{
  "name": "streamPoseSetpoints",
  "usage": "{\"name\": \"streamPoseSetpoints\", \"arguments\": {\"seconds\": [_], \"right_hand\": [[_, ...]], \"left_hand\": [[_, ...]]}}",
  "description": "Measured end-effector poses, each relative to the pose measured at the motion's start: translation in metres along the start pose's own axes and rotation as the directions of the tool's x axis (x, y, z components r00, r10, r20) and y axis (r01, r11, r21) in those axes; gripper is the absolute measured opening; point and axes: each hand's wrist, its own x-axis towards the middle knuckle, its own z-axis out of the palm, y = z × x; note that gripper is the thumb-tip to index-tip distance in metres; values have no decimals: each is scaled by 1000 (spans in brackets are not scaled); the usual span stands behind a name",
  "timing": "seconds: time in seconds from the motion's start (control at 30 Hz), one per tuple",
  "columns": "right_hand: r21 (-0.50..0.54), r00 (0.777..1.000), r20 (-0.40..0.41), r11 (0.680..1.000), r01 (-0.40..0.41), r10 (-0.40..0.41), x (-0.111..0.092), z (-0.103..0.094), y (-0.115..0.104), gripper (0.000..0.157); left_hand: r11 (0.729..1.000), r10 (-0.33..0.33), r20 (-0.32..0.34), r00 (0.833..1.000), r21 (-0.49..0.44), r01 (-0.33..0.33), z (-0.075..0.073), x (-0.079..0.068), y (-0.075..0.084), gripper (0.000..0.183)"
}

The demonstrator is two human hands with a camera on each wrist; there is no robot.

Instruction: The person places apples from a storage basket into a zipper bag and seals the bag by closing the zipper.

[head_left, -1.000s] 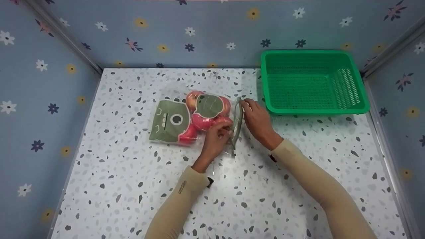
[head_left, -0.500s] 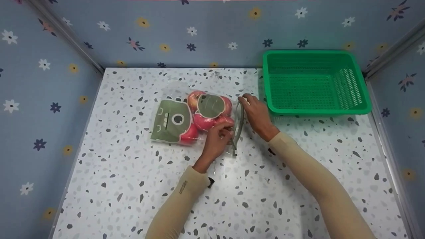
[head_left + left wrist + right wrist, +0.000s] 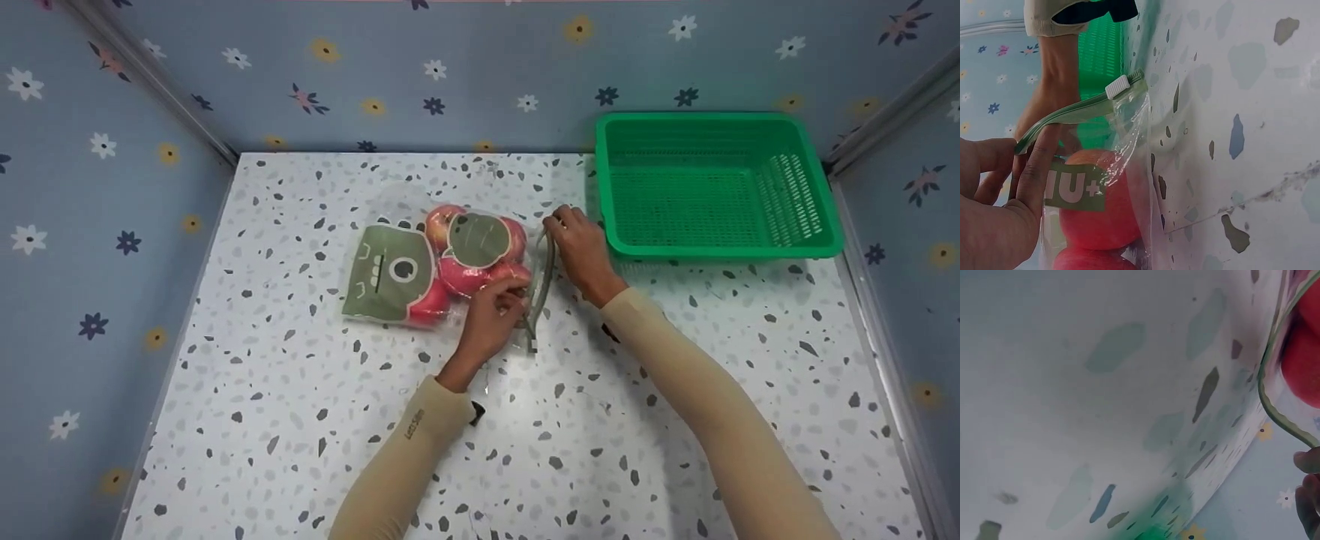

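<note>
A clear zip bag (image 3: 390,281) with green monster prints lies on the table, several red apples (image 3: 463,276) inside it. Its green zip strip (image 3: 548,281) bows outward at the right, with a gap along the mouth. My left hand (image 3: 487,319) pinches the mouth's near edge between thumb and fingers. At the strip's far end, my right hand (image 3: 581,244) pinches the corner; in the right wrist view its fingertips (image 3: 1307,461) meet the strip. A white slider (image 3: 1117,87) sits near the strip's near end in the left wrist view.
A green perforated basket (image 3: 716,251) stands at the back right, close beyond my right hand. Flower-patterned walls (image 3: 480,75) enclose the speckled white table (image 3: 285,450) at the back and both sides.
My right hand has moved slightly away toward the back, drawing the strip's far end with it, and the mouth gapes wider. My left hand stays in place on the near edge.
</note>
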Motion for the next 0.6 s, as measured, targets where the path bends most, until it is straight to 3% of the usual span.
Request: {"name": "streamPoseSetpoints", "arguments": {"seconds": [0.17,0.43,0.6], "right_hand": [[-45,997,-68,999,24,-27,1,5,3,17],[-23,994,-106,1000,11,-13,0,8,2,17],[17,997,-77,1000,-19,20,0,8,0,16]], "left_hand": [[1000,12,18,1000,-4,-12,0,-1,-1,31],[998,50,34,998,33,-51,0,-10,-4,35],[975,107,42,993,190,-113,-2,-23,-5,33]]}}
